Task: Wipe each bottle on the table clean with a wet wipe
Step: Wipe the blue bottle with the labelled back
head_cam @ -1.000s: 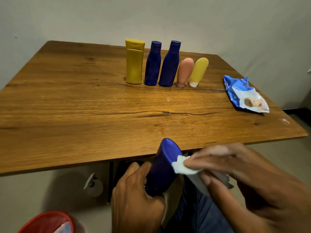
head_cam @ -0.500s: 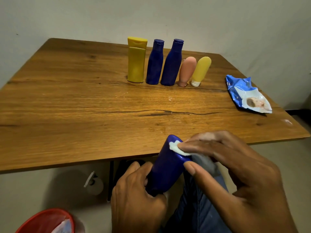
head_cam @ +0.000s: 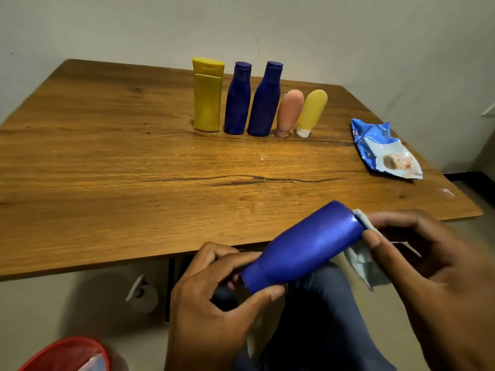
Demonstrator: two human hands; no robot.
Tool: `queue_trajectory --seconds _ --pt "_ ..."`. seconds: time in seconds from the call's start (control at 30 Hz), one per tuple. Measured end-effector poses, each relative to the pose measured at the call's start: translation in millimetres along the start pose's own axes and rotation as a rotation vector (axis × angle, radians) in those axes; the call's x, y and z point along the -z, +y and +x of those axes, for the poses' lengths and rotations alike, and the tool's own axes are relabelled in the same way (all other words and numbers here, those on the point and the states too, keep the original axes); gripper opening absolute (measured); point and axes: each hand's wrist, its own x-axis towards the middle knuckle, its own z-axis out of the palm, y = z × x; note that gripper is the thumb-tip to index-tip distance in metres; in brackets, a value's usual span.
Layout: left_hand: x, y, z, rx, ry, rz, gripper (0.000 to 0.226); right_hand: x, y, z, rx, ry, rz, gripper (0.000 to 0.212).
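The left hand (head_cam: pixel 214 311) grips the neck end of a blue bottle (head_cam: pixel 305 250), thumb and fingers curled round it. The bottle is held tilted in the air just in front of the near edge of the tabletop (head_cam: pixel 134 183), its base raised toward the right. The right hand (head_cam: pixel 428 263) pinches a white wipe (head_cam: pixel 361 253) against that base, fingers on the far side and thumb on the near side, with the rest of the wipe hanging below.

At the back of the tabletop five more stand in a row, close together: a yellow bottle (head_cam: pixel 207 99), a second blue bottle (head_cam: pixel 238 99), a third blue bottle (head_cam: pixel 265 100), a pink tube (head_cam: pixel 289 112) and a yellow tube (head_cam: pixel 312 111), both tubes resting cap down. A blue wipe pack (head_cam: pixel 385 151) lies near the right edge, well apart from the row. A red bin (head_cam: pixel 67 354) sits on the floor at lower left
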Motion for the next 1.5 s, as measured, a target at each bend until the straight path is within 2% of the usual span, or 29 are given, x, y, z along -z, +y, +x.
queue_trajectory --seconds 0.1,0.2,0.3,0.4,0.47,0.5,0.53,0.63,0.7,0.83,0.93,1.1,1.2,1.33,1.5 --pt "2.9 7.3 4.0 0.017 0.083 -0.235 0.043 -6.4 5.5 -15.5 -0.085 -0.118 -0.009 0.017" --pt "10.8 5.9 6.0 0.054 0.089 -0.405 0.040 -2.2 29.1 -21.4 -0.197 -0.309 -0.061 0.023" --pt "13.4 4.2 3.9 0.071 0.066 -0.358 0.033 -23.3 31.5 -40.5 -0.356 -0.546 0.088 0.024" --pt "3.2 6.4 -4.7 0.088 -0.136 -0.235 0.033 -39.9 21.1 -48.6 -0.429 -0.619 0.232 0.020" --pt "-2.7 9.8 -8.5 0.163 -0.333 -0.209 0.038 -48.2 16.0 -54.1 -0.465 -0.579 0.292 0.015" --pt "-4.4 11.0 -8.9 0.187 -0.369 -0.215 0.040 -50.4 14.2 -56.0 -0.488 -0.553 0.327 0.010" --pt "-4.7 12.3 -8.7 0.197 -0.369 -0.230 0.041 -51.5 12.1 -57.3 -0.482 -0.538 0.342 0.007" --pt "-3.5 16.9 -6.6 0.183 -0.353 -0.290 0.047 -44.7 19.3 -60.9 -0.383 -0.474 0.258 0.019" --pt "-2.9 17.4 -6.0 0.141 -0.320 -0.291 0.046 -39.4 16.6 -58.1 -0.367 -0.445 0.294 0.018" --pt "0.2 17.3 -3.1 0.076 -0.209 -0.308 0.040 -18.8 2.6 -41.8 -0.315 -0.210 0.365 0.015" --pt "-0.5 17.0 -3.2 0.070 -0.190 -0.339 0.040 -7.7 -18.1 -28.1 -0.203 -0.117 0.367 0.016" --pt "-4.1 15.8 -6.3 0.038 -0.196 -0.320 0.040 -13.8 -29.8 -23.0 0.141 -0.163 0.004 0.018" --pt "-4.8 15.7 -7.6 -0.009 -0.148 -0.275 0.041 -22.0 -27.9 -28.7 0.319 -0.201 -0.192 0.020" --pt "-3.0 13.4 -7.7 -0.054 -0.065 -0.238 0.042 -29.7 -25.8 -44.1 0.377 -0.219 -0.234 0.028" --pt "0.9 13.9 -5.5 -0.028 -0.003 -0.264 0.040 -22.3 -28.7 -48.8 0.300 -0.225 -0.059 0.021"
